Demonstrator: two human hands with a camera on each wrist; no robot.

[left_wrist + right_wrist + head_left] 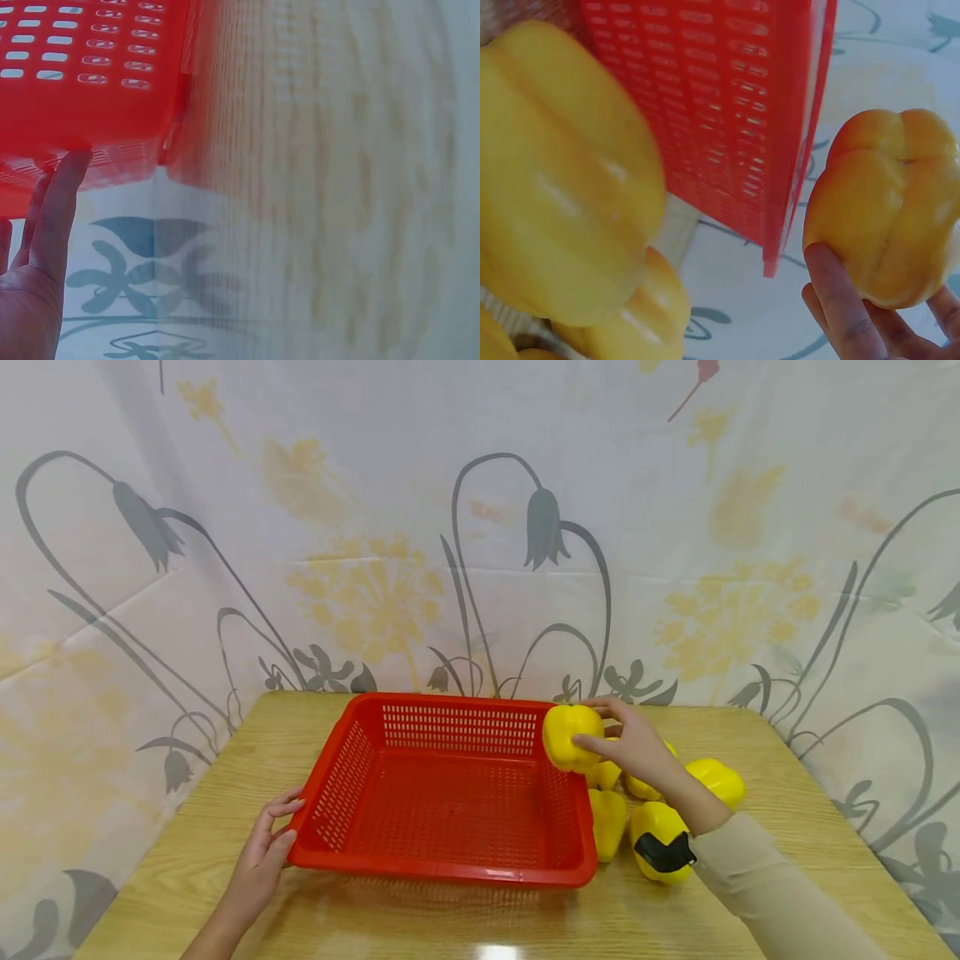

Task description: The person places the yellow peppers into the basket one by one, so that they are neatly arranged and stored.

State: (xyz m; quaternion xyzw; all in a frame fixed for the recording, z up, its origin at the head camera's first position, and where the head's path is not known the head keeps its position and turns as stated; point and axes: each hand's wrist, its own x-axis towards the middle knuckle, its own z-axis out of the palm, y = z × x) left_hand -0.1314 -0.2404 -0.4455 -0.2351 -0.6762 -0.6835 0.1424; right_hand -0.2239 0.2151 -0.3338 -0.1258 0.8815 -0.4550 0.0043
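Note:
My right hand (633, 747) grips a yellow bell pepper (570, 737) over the right rim of a red plastic basket (442, 870). In the right wrist view the fingers (840, 300) lie against the lower side of this pepper (889, 202), which is off the table. The basket's floor is bare, with slotted walls around it. My left hand (258, 856) is at the basket's front left corner. Its fingers (60, 210) are straight and touch the outside of the wall in the left wrist view.
Several more yellow bell peppers lie on the wooden table right of the basket, among them a front one (660, 827) with a black patch (663, 852) and one farther right (716, 782). A flower-patterned cloth (495, 527) hangs behind and beside the table (285, 727).

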